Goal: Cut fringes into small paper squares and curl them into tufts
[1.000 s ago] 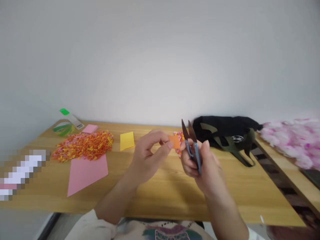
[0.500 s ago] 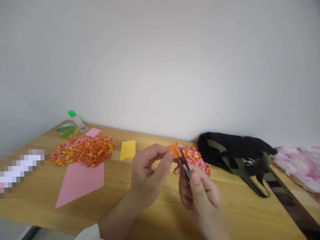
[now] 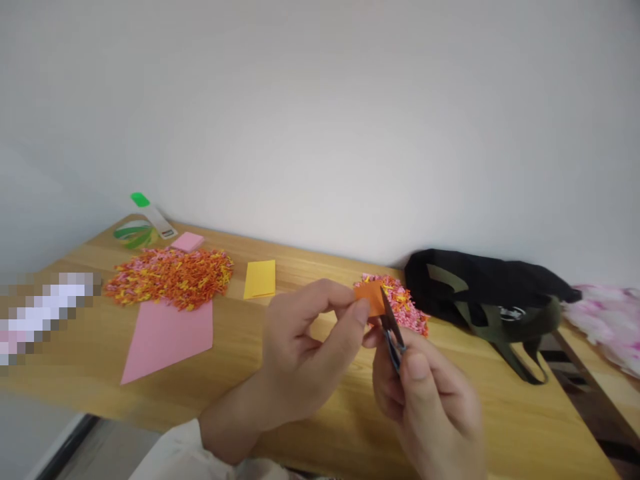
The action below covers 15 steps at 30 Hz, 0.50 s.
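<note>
Between the thumb and forefinger of my left hand (image 3: 313, 350) is a small square of orange paper (image 3: 369, 297). My right hand (image 3: 425, 400) grips a pair of scissors (image 3: 393, 327), its fingers wrapped round the handles, which are mostly hidden. The scissor blades look closed and lie along the right edge of the orange paper. Behind the paper, partly covered by it and my fingers, is a heap of pink, orange and yellow paper snippets (image 3: 407, 307) on the wooden table (image 3: 310, 440).
A larger heap of orange snippets (image 3: 175, 277) lies at left on a pink sheet (image 3: 170, 343). Yellow paper (image 3: 260, 279) and a pink pad (image 3: 188, 241) lie farther back. A black bag with green straps (image 3: 490, 283) stands at right, beside a pink-and-white fluffy pile (image 3: 605, 323).
Both hands, with the orange paper and scissors, have shifted right in view. The scissor blades, slightly apart before, now look closed. The table's things appear higher in the picture.
</note>
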Motion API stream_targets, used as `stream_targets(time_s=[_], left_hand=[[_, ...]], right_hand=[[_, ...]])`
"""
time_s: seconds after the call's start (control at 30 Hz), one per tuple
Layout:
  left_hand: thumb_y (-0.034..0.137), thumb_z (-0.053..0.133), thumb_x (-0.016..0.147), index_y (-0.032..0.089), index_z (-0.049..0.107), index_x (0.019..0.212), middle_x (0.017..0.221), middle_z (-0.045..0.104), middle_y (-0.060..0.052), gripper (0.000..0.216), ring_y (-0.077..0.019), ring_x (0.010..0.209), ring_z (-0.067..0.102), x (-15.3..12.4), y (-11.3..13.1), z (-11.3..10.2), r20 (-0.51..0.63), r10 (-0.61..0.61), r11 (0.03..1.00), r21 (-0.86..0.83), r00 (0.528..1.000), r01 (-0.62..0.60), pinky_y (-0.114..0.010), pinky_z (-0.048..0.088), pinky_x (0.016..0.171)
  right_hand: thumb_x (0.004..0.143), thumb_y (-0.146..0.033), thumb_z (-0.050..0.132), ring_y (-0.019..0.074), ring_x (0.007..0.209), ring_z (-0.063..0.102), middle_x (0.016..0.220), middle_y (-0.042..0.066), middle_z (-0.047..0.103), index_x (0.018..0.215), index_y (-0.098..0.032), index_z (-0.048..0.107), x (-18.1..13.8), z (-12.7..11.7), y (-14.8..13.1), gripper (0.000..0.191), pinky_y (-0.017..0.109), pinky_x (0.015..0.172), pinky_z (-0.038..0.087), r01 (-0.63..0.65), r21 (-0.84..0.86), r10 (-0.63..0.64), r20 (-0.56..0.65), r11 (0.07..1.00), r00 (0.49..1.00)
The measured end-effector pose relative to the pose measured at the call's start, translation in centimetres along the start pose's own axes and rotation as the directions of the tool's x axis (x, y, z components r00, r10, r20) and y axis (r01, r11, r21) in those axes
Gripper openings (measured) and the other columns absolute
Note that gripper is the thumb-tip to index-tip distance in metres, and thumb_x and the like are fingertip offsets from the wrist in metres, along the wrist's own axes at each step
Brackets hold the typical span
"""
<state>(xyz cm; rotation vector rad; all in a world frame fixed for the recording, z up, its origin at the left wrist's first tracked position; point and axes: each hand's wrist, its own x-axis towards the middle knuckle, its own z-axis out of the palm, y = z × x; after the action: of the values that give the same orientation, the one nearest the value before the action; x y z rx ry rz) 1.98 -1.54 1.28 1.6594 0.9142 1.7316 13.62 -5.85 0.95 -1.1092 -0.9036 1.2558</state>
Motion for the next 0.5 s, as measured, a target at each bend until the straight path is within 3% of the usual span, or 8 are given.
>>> stream_targets(time_s=[0.27,0.5], left_hand=[[0.009,0.058,0.086,0.017,0.058,0.069,0.058,0.063,0.006,0.019,-0.0036,0.052,0.057,0.34,0.15,-0.12,0.011,0.032,0.999,0.005,0.999,-0.032,-0.012,0.048,0.055],[0.012,0.058,0.087,0.017,0.059,0.068,0.058,0.064,0.005,0.019,-0.0059,0.051,0.057,0.23,-0.02,0.16,-0.029,0.007,1.000,-0.024,1.000,-0.008,-0.016,0.049,0.053]], right_hand=[[0.086,-0.050,0.061,0.0049,0.043,0.030,0.051,-0.005,0.037,0.078,-0.021,0.067,0.56,-0.96,0.52,0.031,0.019,0.039,0.019,0.087,-0.003,-0.086,0.135,0.996,0.987],[0.076,-0.059,0.068,0.0050,0.045,0.026,0.052,-0.006,0.034,0.081,-0.023,0.071,-0.20,-0.07,-0.16,0.037,0.021,0.043,0.016,0.005,0.010,-0.005,0.022,1.000,1.000]])
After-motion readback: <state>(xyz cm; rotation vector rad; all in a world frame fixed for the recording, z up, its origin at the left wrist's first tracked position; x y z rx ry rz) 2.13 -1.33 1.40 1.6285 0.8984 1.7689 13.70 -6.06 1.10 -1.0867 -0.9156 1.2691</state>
